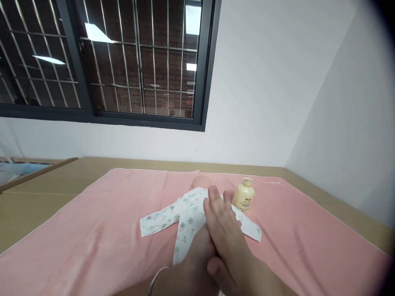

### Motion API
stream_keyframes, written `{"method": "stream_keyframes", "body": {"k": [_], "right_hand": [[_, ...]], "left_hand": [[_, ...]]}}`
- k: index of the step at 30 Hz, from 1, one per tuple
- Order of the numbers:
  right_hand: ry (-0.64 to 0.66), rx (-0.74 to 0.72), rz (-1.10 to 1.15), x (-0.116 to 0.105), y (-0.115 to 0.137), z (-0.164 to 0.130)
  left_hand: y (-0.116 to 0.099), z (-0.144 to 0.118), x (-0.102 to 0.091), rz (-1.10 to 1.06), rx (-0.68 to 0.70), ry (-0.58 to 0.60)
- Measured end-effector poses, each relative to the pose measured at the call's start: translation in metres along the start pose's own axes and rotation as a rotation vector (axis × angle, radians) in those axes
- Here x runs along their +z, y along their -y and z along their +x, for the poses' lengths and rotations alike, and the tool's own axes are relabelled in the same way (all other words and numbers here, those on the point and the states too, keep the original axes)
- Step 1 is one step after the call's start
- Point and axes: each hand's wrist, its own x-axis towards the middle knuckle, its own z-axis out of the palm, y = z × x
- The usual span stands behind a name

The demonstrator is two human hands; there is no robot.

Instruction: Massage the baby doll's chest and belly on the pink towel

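Note:
My right hand (224, 226) lies flat with its fingers stretched out, pressed palm to palm against my left hand (202, 248). Most of the left fingers are hidden behind the right hand; a few tips show past its far side, and they look extended. A bracelet (154, 279) circles my left wrist. Beyond and beneath the hands lies a baby doll, its head (201, 182) away from me, with a white printed garment (188, 216) whose sleeves spread to both sides. My hands hide part of the garment. A pale yellow pump bottle (244, 195) stands upright just right of the doll.
A pink mat (123, 213) with some creases covers most of the wooden table (40, 181). Behind it rise a white wall (253, 82) and a dark-framed barred window (138, 61). Another wall (348, 123) borders the right side. Something light blue (21, 169) shows at far left.

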Motion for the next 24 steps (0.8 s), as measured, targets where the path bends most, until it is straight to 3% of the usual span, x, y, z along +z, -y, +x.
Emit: {"method": "stream_keyframes", "body": {"k": [5, 8, 12, 15, 18, 24], "right_hand": [[0.088, 0.079, 0.071, 0.007, -0.017, 0.007], [0.262, 0.208, 0.075, 0.024, -0.031, 0.008], [0.463, 0.381, 0.091, 0.046, -0.054, 0.004], [0.466, 0.389, 0.076, 0.060, -0.070, -0.001], [0.459, 0.504, 0.026, 0.068, -0.083, -0.006], [0.495, 0.775, -0.137, 0.076, -0.080, -0.010]], "left_hand": [[-0.023, 0.000, 0.003, -0.037, 0.263, -0.110], [-0.026, 0.027, -0.018, 0.073, 0.460, -0.282], [-0.012, 0.080, -0.059, 0.392, 0.590, -0.452], [0.001, 0.110, -0.089, 0.643, 0.708, -0.475], [0.011, 0.124, -0.112, 0.873, 0.807, -0.525], [0.017, 0.128, -0.125, 1.037, 0.843, -0.543]]}}
